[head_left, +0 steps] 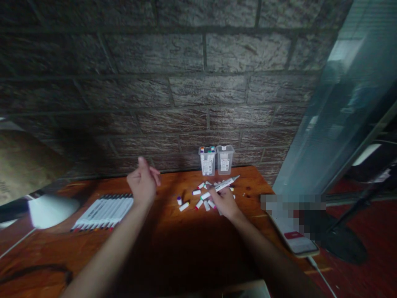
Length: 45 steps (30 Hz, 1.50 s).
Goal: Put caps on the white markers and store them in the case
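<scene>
My right hand [226,202] grips a slim white marker [223,185] that slants up to the right. Its upper right end tapers to an uncapped tip, and green shows at its lower left end. Below and around that hand lie several short white caps with coloured ends, partly hidden by my fingers. A white piece with a yellow end [184,206] and an upright one with a purple top [179,200] sit to the left. My left hand [142,182] is raised above the table with curled fingers; whatever they hold, if anything, is hidden.
On the left, a row of white markers [102,211] lies beside a lamp [46,211]. Against the brick wall stand a clear box with markers [207,161] and another clear box [225,160]. A phone [299,238] with a cable rests at the table's right edge.
</scene>
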Available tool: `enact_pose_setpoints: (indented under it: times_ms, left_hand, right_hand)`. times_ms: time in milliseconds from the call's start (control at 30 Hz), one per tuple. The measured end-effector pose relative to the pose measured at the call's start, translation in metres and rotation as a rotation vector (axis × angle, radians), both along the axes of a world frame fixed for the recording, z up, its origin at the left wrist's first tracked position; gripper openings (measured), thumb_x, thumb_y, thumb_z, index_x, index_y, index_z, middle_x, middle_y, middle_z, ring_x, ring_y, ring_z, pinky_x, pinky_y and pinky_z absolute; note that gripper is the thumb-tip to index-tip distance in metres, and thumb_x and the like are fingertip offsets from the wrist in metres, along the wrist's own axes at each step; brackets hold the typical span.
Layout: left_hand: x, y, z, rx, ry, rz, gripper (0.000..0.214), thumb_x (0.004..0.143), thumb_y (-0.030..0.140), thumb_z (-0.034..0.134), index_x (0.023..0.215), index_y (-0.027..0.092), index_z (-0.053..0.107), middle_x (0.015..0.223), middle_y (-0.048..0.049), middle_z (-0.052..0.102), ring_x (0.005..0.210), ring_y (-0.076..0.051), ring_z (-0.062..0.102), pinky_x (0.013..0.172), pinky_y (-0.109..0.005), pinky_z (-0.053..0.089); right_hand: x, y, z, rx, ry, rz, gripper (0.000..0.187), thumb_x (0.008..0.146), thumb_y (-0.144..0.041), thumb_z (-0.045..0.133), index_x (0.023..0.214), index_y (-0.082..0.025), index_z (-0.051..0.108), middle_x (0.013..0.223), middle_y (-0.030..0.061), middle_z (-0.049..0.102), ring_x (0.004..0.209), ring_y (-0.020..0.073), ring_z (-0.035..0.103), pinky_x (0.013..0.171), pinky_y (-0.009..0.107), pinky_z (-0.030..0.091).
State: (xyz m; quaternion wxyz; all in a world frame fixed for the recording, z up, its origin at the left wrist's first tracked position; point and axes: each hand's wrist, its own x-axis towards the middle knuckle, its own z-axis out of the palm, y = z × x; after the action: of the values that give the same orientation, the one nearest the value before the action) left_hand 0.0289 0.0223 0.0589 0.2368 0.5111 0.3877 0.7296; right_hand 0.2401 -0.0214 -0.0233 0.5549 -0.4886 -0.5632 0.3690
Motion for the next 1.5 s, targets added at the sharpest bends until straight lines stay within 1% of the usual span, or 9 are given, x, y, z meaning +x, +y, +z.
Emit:
enact_pose_setpoints:
  times_ms: [100,200,333,500,667,833,1033,1233,1500]
  left_hand:
    - [0.004,0.019,0.001,0.058,-0.129,-0.246,0.07,0.095,0.057,0.026,0.036,0.022,0.037,0.027,0.0014,0.032,0.029,-0.011,0.035,0.038,-0.026,0.03]
    - [0.01,0.012,-0.023,-0.04,0.105,-0.185,0.061,0.094,0.045,0.035,0.041,0.02,0.052,0.038,-0.0025,0.051,0.042,-0.014,0.05,0.049,-0.028,0.039]
    - [0.017,-0.011,-0.048,-0.006,0.361,-0.165,0.047,0.094,0.035,0.033,0.077,0.015,0.072,0.059,-0.0044,0.066,0.061,-0.017,0.059,0.062,-0.028,0.045]
    - [0.03,-0.022,-0.051,0.058,0.399,-0.289,0.037,0.098,0.03,0.033,0.121,0.015,0.058,0.059,0.0022,0.061,0.051,-0.013,0.054,0.053,-0.024,0.044]
    - [0.039,-0.028,-0.054,0.111,0.617,-0.206,0.029,0.095,0.03,0.049,0.081,0.016,0.07,0.061,-0.0001,0.062,0.056,-0.011,0.057,0.06,-0.023,0.045]
    - [0.045,-0.03,-0.048,0.179,0.585,-0.057,0.011,0.085,0.026,0.066,0.082,0.016,0.07,0.064,0.0011,0.059,0.06,-0.011,0.053,0.06,-0.023,0.043]
    - [0.048,-0.041,-0.034,0.34,0.716,-0.279,0.009,0.081,0.022,0.071,0.086,0.016,0.074,0.065,-0.0001,0.057,0.061,-0.012,0.052,0.058,-0.025,0.04]
    - [0.05,-0.04,-0.033,0.186,0.71,-0.423,0.02,0.082,0.025,0.069,0.064,0.016,0.067,0.057,0.0033,0.044,0.055,-0.01,0.044,0.053,-0.024,0.034]
    - [0.045,-0.026,-0.04,0.08,0.594,-0.415,0.028,0.081,0.033,0.069,0.059,0.016,0.064,0.055,0.0035,0.045,0.053,-0.01,0.042,0.05,-0.024,0.033]
  right_hand:
    - [0.001,0.001,-0.001,0.108,-0.093,-0.017,0.029,0.087,-0.04,0.054,0.067,-0.019,0.059,0.063,-0.0002,0.06,0.062,0.0151,0.057,0.057,0.025,0.042]
    - [0.002,-0.004,0.005,0.222,-0.271,-0.039,0.023,0.086,-0.033,0.055,0.068,-0.019,0.06,0.067,0.0013,0.063,0.068,0.0165,0.058,0.065,0.026,0.044]
    - [0.002,-0.01,0.013,0.318,-0.511,0.054,0.021,0.084,-0.025,0.056,0.064,-0.019,0.058,0.068,0.0017,0.064,0.071,0.0162,0.059,0.071,0.027,0.043]
    - [-0.001,-0.015,0.011,0.287,-0.659,0.159,0.025,0.084,-0.025,0.056,0.059,-0.019,0.053,0.066,0.0013,0.063,0.07,0.0154,0.058,0.071,0.027,0.042]
    - [-0.001,-0.016,0.013,0.302,-0.65,0.209,0.023,0.082,-0.024,0.058,0.061,-0.02,0.05,0.067,0.0,0.061,0.071,0.0153,0.057,0.069,0.026,0.04]
    - [0.001,-0.019,0.018,0.269,-0.675,0.258,0.02,0.076,-0.021,0.06,0.06,-0.02,0.048,0.062,-0.0018,0.056,0.065,0.014,0.052,0.062,0.026,0.036]
    - [-0.002,-0.02,0.008,0.285,-0.753,0.348,0.014,0.073,-0.018,0.06,0.061,-0.018,0.053,0.061,-0.0019,0.057,0.06,0.0124,0.05,0.058,0.025,0.034]
    - [-0.004,-0.021,0.004,0.301,-0.809,0.363,0.015,0.077,-0.023,0.063,0.064,-0.017,0.06,0.067,0.0012,0.064,0.065,0.0132,0.056,0.062,0.024,0.037]
    - [0.002,-0.023,0.012,0.168,-0.894,0.223,0.04,0.089,-0.045,0.056,0.06,-0.019,0.063,0.059,0.0013,0.064,0.055,0.0115,0.054,0.055,0.025,0.031]
